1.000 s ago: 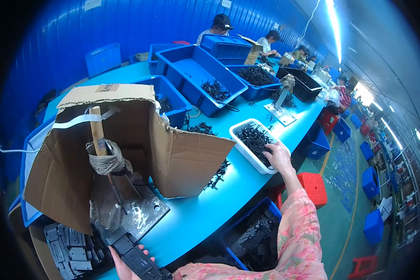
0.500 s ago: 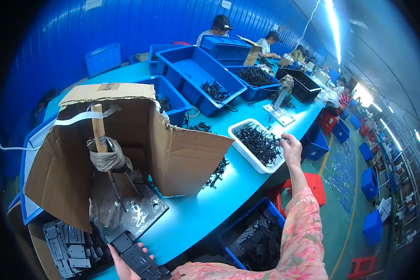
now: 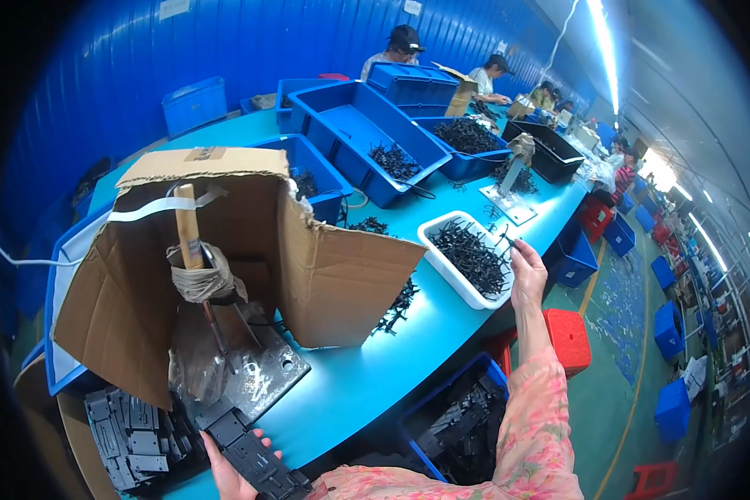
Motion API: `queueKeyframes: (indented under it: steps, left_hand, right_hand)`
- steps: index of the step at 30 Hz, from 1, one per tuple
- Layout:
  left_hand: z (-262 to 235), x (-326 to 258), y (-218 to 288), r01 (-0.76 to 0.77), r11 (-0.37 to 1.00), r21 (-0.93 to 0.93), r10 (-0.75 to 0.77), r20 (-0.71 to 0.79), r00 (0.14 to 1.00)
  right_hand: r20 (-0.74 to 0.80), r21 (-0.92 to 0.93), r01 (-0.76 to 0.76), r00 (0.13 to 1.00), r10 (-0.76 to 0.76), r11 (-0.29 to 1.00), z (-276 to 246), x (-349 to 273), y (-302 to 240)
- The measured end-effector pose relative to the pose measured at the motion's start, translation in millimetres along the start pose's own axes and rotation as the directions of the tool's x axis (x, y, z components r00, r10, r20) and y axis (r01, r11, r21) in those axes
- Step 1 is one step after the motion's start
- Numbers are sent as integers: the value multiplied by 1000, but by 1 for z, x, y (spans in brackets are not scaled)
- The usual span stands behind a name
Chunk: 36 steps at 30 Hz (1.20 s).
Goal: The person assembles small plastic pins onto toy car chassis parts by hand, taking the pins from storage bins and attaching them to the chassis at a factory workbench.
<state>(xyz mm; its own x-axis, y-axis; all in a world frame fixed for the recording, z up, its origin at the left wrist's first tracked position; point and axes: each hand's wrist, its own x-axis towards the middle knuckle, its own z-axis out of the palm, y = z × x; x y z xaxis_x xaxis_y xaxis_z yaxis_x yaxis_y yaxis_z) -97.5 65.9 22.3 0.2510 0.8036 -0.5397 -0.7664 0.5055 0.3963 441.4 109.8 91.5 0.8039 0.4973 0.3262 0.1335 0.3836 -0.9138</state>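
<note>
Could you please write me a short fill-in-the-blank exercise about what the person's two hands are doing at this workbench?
1. The right hand lifts a small black part above the ____ tray.
2. The left hand holds a long ____ plastic strip.
3. The wooden-handled press stands inside an opened ____ box.

Missing words: white; black; cardboard

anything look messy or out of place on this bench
Yes. Loose small black parts lie scattered on the blue table beside the cardboard box, outside the white tray that holds the rest. The box's top edge is torn and its side flap hangs open. The right hand pinches one part above the tray.
</note>
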Motion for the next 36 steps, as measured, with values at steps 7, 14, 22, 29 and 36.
queueKeyframes:
  steps: [7, 14, 22, 29, 36]
  left_hand:
    - [-4, 6, 3, 146, 984, -98, -124, 202, 972]
    - [6, -5, -3, 274, 962, -12, -256, 313, 915]
    - [2, -20, -10, 338, 939, -66, -300, 322, 898]
    - [11, -19, -16, 325, 946, 5, -312, 293, 904]
    - [26, -20, -21, 238, 971, 16, -234, 259, 937]
  right_hand:
    - [534, -139, -471, 705, 467, 871, 50, -154, -4]
    - [866, -270, 475, 501, -5, 838, 109, -254, 16]
    - [959, -201, 637, 284, 16, 744, 130, -258, 1]
    - [889, -430, 315, 310, 336, 846, 143, -259, -17]
    - [961, -199, -19, 192, 199, 980, 170, -293, -51]
